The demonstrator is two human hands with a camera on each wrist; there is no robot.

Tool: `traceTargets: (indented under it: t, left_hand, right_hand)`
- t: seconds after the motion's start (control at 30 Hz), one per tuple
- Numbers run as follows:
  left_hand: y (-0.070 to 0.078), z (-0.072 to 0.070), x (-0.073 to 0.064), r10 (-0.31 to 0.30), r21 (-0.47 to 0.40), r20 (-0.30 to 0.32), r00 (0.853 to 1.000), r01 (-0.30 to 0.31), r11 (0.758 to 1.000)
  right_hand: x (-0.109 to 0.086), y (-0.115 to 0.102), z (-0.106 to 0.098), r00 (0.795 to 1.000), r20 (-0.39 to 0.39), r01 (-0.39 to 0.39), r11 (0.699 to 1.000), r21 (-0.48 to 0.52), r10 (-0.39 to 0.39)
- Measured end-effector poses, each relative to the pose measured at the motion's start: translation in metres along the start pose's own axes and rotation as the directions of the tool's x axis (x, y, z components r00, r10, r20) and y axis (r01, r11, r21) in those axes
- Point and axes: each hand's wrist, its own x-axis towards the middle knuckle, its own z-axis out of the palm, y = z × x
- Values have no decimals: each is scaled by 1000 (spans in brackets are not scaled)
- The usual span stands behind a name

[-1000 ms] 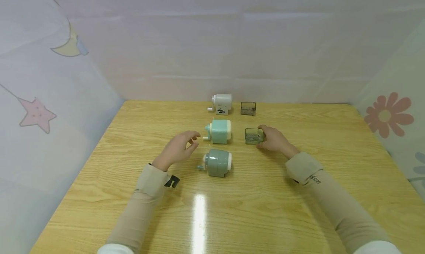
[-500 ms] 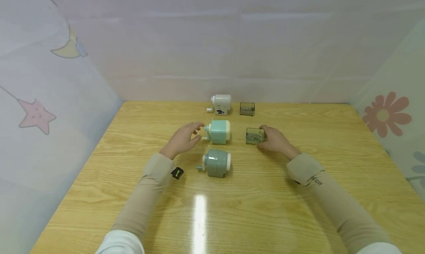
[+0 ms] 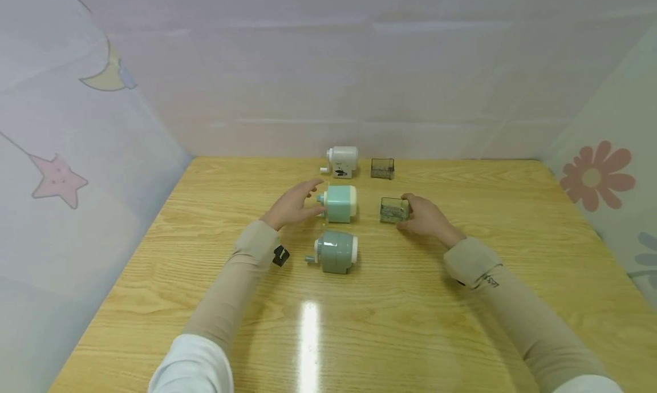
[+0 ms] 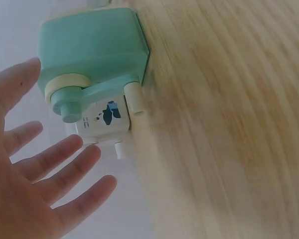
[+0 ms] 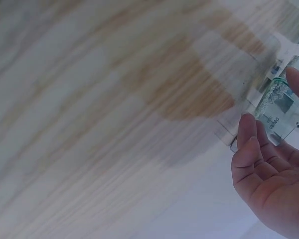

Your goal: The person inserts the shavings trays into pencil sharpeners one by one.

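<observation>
A mint-green crank pencil sharpener (image 3: pixel 339 203) with a cream end stands mid-table in the head view. At its crank side is my left hand (image 3: pixel 295 203), thumb and fingers spread around that end. In the left wrist view the fingers of the left hand (image 4: pixel 55 174) are extended, and the thumb tip overlaps the sharpener's body (image 4: pixel 94 45); contact cannot be told. To the right, my right hand (image 3: pixel 423 215) holds a clear shavings drawer (image 3: pixel 393 210) between thumb and fingers. Pencil shavings show inside the drawer (image 5: pixel 284 107) in the right wrist view.
A grey-green crank sharpener (image 3: pixel 336 252) stands nearer the front. Behind the mint one are a white sharpener (image 3: pixel 344 162) and a dark see-through shavings drawer (image 3: pixel 382 169). The wooden table (image 3: pixel 390 336) meets a pale backdrop (image 3: pixel 297 85) behind and at both sides.
My left hand has moved right and away from me, from beside the grey-green sharpener's crank to the mint sharpener's crank end. The right hand and its drawer have barely shifted.
</observation>
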Motion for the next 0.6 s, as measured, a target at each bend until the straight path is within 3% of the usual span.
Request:
traceTargets:
  t: [0.23,0.6]
  left_hand:
    - [-1,1,15,9,-46,49,999,-7,999]
    - [3,5,23,13,-47,99,995,-8,999]
  right_hand:
    - [-3,-1,-1,1000,0,-6,1000,-3,6]
    - [-5,-3,0,1000,-8,-20,1000,-4,20]
